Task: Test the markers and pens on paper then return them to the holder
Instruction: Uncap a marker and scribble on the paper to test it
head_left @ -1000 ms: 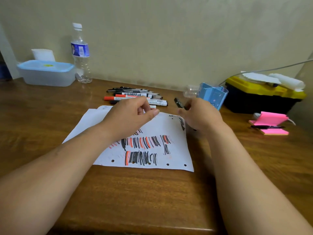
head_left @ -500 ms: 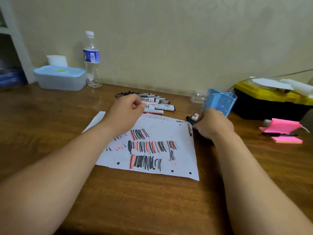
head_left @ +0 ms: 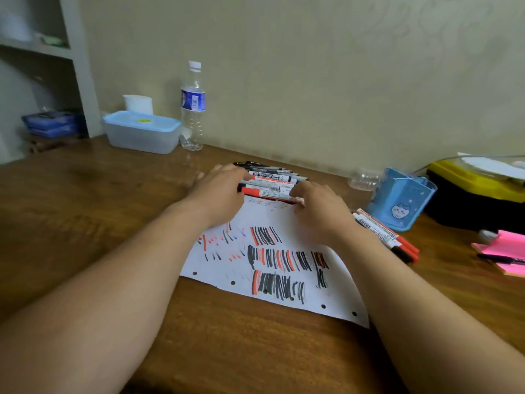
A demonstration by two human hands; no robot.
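A pile of markers and pens (head_left: 270, 182) lies at the far edge of the white paper (head_left: 272, 216), which is covered in black and red test strokes. My left hand (head_left: 217, 194) rests against the left ends of the pile, its blurred fingers spread. At the right ends of the front markers, my right hand (head_left: 321, 211) has its fingers curled over them. Three more red and black markers (head_left: 382, 233) lie on the table to the right of my right forearm, beside the blue pen holder (head_left: 397, 200), which stands tilted and looks empty.
At the back left stand a clear box with a blue lid (head_left: 142, 132) and a water bottle (head_left: 193, 106). A black and yellow toolbox (head_left: 477, 194) sits at the right, pink sticky notes with a pen (head_left: 502, 254) before it. A crushed clear bottle (head_left: 363, 179) lies by the wall.
My right hand has left the holder's base, where markers now lie, and moved left to the pile. My left hand stays at the pile's left end. The view has shifted.
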